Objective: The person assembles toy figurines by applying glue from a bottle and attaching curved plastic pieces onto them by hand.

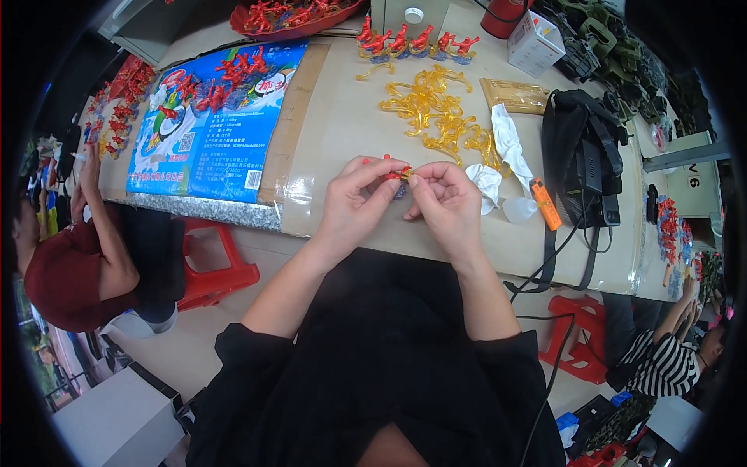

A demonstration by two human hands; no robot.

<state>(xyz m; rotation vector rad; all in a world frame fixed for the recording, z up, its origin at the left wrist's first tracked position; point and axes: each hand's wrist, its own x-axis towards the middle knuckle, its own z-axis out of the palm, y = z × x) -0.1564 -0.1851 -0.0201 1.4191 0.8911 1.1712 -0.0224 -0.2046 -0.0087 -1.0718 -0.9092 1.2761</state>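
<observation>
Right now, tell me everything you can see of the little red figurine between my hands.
The red figurine is small, bright red and plastic-looking. A translucent yellow piece shows at its right side and a bluish part just below; whether they are joined to it can't be told. Your left hand pinches it, and your right hand closes in at the yellow piece, above the table. Fingers hide much of it, so its exact pose is unclear.

Beige table, pale floor, red stool at left — second stool at right
</observation>
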